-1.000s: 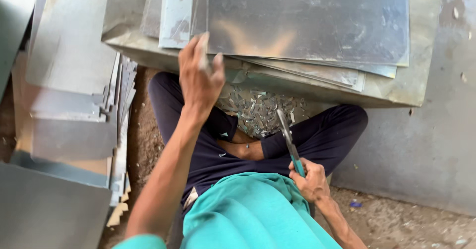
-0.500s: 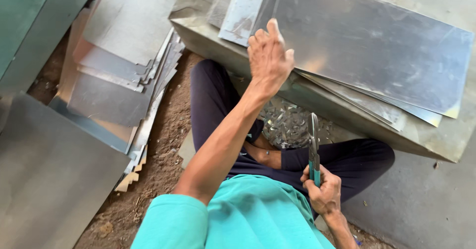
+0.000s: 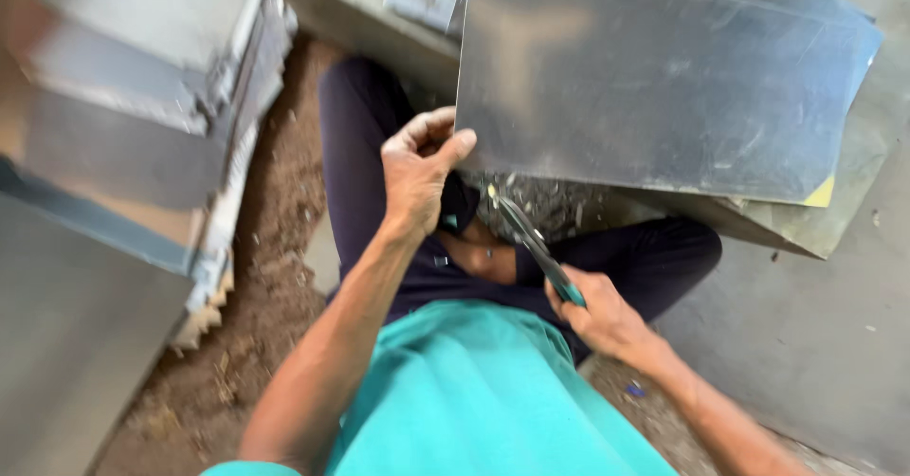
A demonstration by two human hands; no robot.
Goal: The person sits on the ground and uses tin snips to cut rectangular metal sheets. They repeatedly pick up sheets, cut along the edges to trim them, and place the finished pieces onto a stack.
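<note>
The left hand was raised on an outstretched, bare forearm, its fingers curled and the thumb pressed forward in a pinch. The right hand sat lower by the lap, apparently closed in a fist, wrist bent slightly inward, legs crossed beneath.

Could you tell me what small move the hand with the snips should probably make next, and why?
Probably lift the snips up to the near edge of the metal sheet. The left hand grips that sheet's lower corner, while the right hand holds the snips low over the lap, blades apart from the sheet.
</note>
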